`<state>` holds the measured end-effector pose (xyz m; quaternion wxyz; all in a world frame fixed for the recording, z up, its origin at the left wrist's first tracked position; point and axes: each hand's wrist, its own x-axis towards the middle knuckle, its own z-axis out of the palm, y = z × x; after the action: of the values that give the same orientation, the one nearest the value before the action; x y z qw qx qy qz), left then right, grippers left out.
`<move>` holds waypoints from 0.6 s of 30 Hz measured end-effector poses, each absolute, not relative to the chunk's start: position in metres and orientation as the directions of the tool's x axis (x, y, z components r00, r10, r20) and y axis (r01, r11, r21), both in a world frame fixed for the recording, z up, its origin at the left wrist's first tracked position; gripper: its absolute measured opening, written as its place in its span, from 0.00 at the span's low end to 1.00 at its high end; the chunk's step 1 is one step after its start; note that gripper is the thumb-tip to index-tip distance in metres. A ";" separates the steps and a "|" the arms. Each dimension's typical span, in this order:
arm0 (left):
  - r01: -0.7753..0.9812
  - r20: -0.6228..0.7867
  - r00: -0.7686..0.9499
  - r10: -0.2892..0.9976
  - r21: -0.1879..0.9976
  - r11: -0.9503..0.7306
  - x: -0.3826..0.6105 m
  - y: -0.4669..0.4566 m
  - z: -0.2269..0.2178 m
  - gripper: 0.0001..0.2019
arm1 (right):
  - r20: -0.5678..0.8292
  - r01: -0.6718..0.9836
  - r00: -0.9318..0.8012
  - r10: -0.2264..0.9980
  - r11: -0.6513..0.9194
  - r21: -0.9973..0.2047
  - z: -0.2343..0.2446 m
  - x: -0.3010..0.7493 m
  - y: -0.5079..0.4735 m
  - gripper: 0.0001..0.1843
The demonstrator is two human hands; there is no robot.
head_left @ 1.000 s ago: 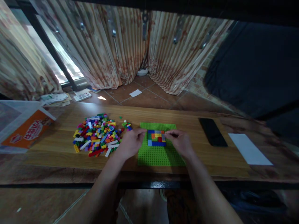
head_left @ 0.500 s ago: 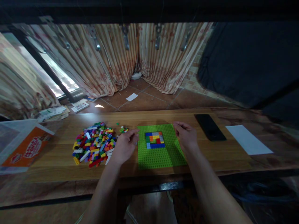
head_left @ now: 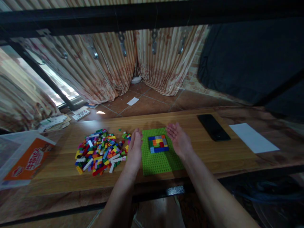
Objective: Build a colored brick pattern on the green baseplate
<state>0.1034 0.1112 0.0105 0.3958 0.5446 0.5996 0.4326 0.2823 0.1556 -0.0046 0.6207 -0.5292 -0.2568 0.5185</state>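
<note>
A green studded baseplate [head_left: 154, 164] lies flat on the wooden board, with a small block of multicoloured toy bricks [head_left: 158, 144] built on it. Blue bricks line its near side; yellow, orange, red and grey ones show in it. My left hand [head_left: 136, 145] is at the plate's left edge, fingers stretched out and palm facing inward, holding nothing. Over the plate's right part is my right hand [head_left: 178, 139], also open and empty, its palm turned toward the bricks. Whether either hand touches the plate I cannot tell. My right hand and forearm hide the plate's right edge.
A heap of loose toy bricks [head_left: 102, 152] is spread left of the plate. Farther left stands a clear plastic box [head_left: 20, 137] with an orange label. A black phone [head_left: 213, 127] and a white sheet of paper [head_left: 254, 138] lie to the right on the wooden board [head_left: 61, 174].
Both hands have moved inward and turned palms facing each other, fingers straightened. My right hand has come left over the plate. The whole view has shifted slightly.
</note>
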 end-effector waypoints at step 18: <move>-0.431 -0.042 -0.191 0.981 0.901 -0.045 0.149 0.114 -0.026 0.33 | -0.090 -0.451 0.261 0.961 0.040 -0.891 -0.018 0.256 0.128 0.27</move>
<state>0.1492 0.1136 -0.0263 0.5467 0.3252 0.4224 0.6456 0.2563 0.1279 -0.0184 0.6605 -0.4409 -0.2890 0.5346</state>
